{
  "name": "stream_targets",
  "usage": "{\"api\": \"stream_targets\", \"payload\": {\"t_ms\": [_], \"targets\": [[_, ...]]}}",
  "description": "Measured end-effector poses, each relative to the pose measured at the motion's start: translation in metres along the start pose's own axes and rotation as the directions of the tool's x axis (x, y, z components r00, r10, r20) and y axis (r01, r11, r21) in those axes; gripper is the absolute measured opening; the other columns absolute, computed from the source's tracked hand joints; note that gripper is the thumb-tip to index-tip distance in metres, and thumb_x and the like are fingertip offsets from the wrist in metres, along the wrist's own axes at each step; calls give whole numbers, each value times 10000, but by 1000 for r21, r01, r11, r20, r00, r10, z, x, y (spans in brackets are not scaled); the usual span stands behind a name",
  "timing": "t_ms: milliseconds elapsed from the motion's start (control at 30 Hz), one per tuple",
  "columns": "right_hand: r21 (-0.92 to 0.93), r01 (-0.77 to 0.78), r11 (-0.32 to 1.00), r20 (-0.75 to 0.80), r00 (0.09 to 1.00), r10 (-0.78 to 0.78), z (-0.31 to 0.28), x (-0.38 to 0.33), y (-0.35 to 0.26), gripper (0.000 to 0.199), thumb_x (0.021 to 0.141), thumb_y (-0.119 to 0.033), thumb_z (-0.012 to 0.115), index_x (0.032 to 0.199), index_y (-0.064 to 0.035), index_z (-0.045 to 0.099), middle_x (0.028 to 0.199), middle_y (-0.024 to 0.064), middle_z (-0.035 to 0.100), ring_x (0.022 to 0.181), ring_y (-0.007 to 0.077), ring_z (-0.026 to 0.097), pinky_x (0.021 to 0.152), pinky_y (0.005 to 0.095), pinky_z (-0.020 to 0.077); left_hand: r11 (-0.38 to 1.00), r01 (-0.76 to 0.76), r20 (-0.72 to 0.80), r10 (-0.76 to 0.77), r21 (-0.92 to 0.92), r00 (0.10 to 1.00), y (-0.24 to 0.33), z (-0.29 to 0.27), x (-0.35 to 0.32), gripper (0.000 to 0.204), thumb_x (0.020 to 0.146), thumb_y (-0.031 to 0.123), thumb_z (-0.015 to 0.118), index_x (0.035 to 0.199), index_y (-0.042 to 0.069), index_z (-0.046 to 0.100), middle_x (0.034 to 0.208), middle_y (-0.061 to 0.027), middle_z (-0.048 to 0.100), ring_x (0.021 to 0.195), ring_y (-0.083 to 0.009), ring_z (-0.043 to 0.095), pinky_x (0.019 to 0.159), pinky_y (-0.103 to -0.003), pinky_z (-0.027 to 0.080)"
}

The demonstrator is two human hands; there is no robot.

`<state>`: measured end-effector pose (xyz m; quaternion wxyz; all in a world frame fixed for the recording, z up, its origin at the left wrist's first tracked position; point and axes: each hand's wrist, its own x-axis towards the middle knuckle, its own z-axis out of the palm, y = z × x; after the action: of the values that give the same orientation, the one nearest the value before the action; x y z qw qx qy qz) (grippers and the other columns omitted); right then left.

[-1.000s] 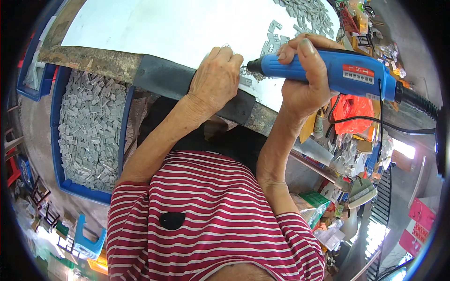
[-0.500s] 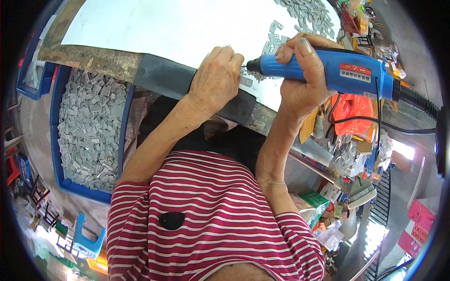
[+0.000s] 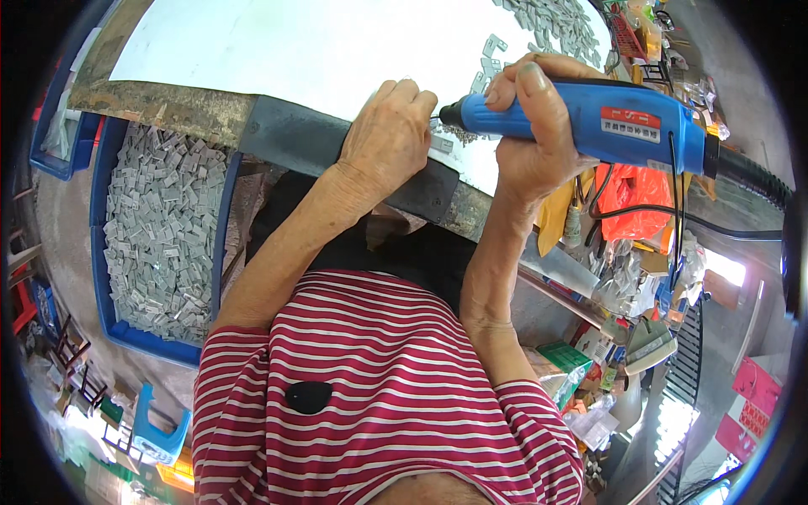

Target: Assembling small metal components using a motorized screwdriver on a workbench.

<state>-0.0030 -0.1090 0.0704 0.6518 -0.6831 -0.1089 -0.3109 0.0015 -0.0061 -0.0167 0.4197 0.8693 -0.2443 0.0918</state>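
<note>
- Head view shows fastening in hand: the driver (image 3: 589,122) points its tip at a small grey part by the table (image 3: 278,50) edge.
- Next, I judge, the tip must seat squarely.
- Right hand (image 3: 534,135) is wrapped tight round the driver.
- Left hand (image 3: 396,139) is curled, pinning the part; the part itself is hidden.

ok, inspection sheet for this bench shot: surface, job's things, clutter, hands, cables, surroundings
Surface: white worktop with worn dark front edge.
Job's things: blue handheld power screwdriver, tip at a small grey metal bracket near the worktop edge.
Clutter: loose grey brackets heaped at the far right of the top.
Hands: left hand pressed down beside the tip; right hand wrapped round the tool.
Cables: black hose and thin black cord trail from the tool's rear.
Surroundings: blue plastic bin of grey brackets below left; orange bag and crowded shelves right.
</note>
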Motion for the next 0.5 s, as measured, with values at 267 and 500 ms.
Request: {"api": "stream_targets", "payload": {"t_ms": [267, 500], "targets": [[52, -56, 997, 233, 972, 43, -10, 6, 3, 171, 711, 38, 548, 869, 51, 485, 700, 168, 538, 467, 174, 503, 500, 313, 452, 1000, 13, 24, -13, 6, 1000, -1, -1, 1, 74, 675, -6, 581, 729, 2, 532, 760, -136, 518, 775, -277, 521, 698, -357, 461], [162, 2, 987, 208, 977, -36, -5, 6, 14, 109, 641, -6, 685, 715, -44, 615, 623, 39, 598, 540, 99, 564, 487, 200, 456, 1000, 7, 19, -6, -21, 1000, 0, -1, 1, 78, 680, -5, 576, 731, 2, 517, 756, -137, 509, 772, -281, 518, 694, -357, 459]]}}
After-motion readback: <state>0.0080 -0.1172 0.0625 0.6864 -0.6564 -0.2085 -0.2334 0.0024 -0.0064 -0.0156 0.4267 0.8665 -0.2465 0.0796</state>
